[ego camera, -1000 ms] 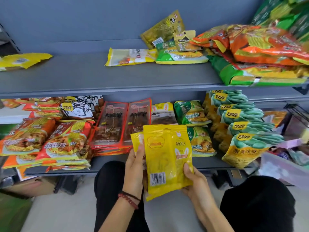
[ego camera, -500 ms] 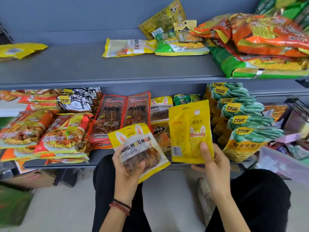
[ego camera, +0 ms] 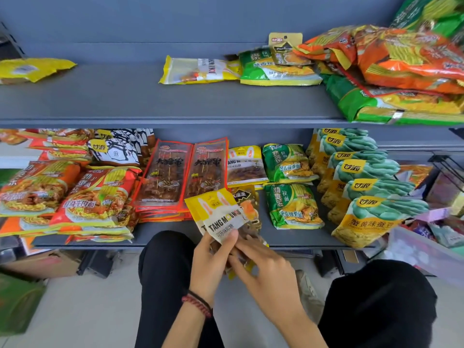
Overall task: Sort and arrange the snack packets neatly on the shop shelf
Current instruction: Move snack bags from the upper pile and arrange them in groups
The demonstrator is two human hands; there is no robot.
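Yellow snack packets (ego camera: 219, 217) in a double pinch: left hand (ego camera: 210, 268) fingers mid-packet, right hand (ego camera: 267, 271) fingers at lower edge.

Two grey metal shelves (ego camera: 125, 96) are in view. The lower one bears two red-edged clear skewer packets (ego camera: 164, 174) and two green plastic noodle packets (ego camera: 288, 163). A left hand (ego camera: 211, 262) and a right hand (ego camera: 266, 270) hold two stacked yellow-and-white snack packets (ego camera: 221, 217).

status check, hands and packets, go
Both busy: left hand grips the yellow packets, right hand pinches their lower edge. Held in front of the lower shelf. Dark packet lies before the matching packet there.
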